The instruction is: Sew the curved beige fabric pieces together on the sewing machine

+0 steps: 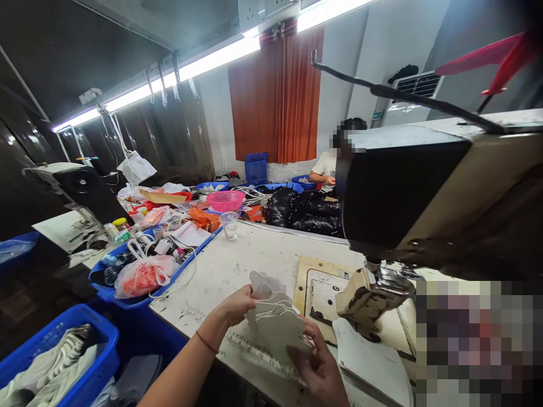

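Over the front edge of the white sewing table [258, 249], both hands hold a small stack of thin white cut pieces [275, 328] with curved edges, fanned out slightly at the top. My left hand [237, 305] is closed on the stack's left side, where a greyish piece [265, 282] stands up. My right hand [316, 362] grips the right side, its fingers behind and its thumb in front. Beside it, a second pile of white cut pieces [373, 362] lies under the head of the sewing machine [382, 226].
A blue tray [159, 294] of bags and oddments stands at the table's left. Below it, a blue basket [104, 350] holds white pieces. A clear plastic cup [229, 226] stands at the back edge. Beyond are a pink basin [225, 200], black shiny bags [301, 212] and another person [326, 165].
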Action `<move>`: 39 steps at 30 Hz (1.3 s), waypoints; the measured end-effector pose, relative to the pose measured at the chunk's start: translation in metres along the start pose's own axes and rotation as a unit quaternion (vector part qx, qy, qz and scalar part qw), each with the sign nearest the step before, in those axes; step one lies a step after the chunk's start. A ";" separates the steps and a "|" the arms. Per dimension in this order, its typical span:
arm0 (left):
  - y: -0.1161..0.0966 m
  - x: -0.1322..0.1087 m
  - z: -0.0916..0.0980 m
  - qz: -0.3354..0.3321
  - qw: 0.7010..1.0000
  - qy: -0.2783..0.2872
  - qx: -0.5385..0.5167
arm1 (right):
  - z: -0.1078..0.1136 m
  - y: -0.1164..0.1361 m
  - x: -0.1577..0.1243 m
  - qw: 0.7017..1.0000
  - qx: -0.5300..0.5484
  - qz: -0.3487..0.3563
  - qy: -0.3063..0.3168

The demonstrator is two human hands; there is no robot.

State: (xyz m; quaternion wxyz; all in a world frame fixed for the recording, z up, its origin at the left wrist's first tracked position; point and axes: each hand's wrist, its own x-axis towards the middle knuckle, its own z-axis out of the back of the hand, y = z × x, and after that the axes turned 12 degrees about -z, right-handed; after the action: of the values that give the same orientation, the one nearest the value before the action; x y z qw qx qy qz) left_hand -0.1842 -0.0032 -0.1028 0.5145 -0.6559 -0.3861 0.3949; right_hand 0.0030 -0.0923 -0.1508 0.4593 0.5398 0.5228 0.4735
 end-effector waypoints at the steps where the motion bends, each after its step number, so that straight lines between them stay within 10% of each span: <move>1: 0.000 0.000 -0.004 0.001 1.000 0.007 -0.008 | -0.001 0.000 -0.002 1.000 0.014 -0.008 -0.009; 11: 0.007 0.008 -0.029 -0.008 0.999 -0.033 -0.012 | 0.035 -0.016 -0.025 0.972 0.101 -0.194 -0.082; 20: 0.023 0.011 -0.024 -0.020 0.965 -0.146 0.218 | 0.051 -0.015 -0.023 0.955 0.141 -0.255 -0.061; 25: 0.009 -0.004 -0.036 -0.099 0.896 -0.255 0.349 | 0.060 0.003 -0.021 0.988 -0.048 -0.108 -0.095; 31: -0.010 -0.034 -0.055 0.034 0.998 0.053 -0.020 | 0.080 0.014 -0.013 0.883 -0.323 0.341 0.008; 39: 0.003 -0.037 -0.061 0.023 0.992 0.061 -0.113 | 0.090 -0.005 -0.021 0.852 -0.395 0.341 0.024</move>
State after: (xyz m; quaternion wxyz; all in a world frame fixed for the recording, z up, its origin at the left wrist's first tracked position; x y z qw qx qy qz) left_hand -0.1422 -0.0600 -0.0916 0.4505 -0.7411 -0.3809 0.3203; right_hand 0.0918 -0.1135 -0.1681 0.4308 0.4454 0.0854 0.7802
